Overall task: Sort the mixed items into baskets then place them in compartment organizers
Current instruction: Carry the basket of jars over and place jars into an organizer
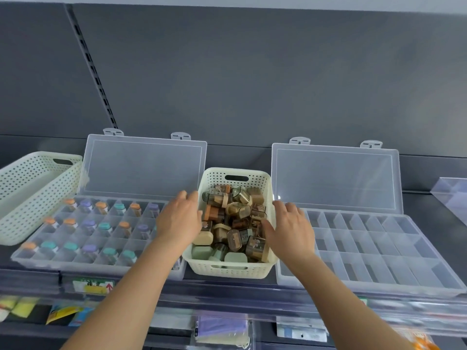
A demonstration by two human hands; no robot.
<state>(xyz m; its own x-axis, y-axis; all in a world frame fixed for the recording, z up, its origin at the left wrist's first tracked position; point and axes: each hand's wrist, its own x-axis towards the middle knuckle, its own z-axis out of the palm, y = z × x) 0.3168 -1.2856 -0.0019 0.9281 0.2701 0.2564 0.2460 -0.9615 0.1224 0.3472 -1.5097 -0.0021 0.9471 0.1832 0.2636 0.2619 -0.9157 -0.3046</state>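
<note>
Two forearms reach in over hanging packets [219,327] on the lower level and a price label [92,286] on the shelf's front edge. The full basket [230,269] stands on the shelf [429,205] between both hands, its long axis running straight away from the person, with a handle slot at the near end and another at the far end. It is heaped with small brown, tan and green boxes [235,223].

The left hand [179,221] lies against the basket's left wall, grip released and fingers stretched forward. The right hand [290,228] has its thumb inside the right rim and its fingers outside; whether that grip pinches the wall I cannot tell.

Just left of the basket, the left organizer [75,265] holds capped jars [89,248] in orange, purple and teal, one per compartment. Just right lies the right organizer [379,261]. Both run left to right, lids [144,168] raised at the back. A second basket [30,198] sits tilted at far left.
</note>
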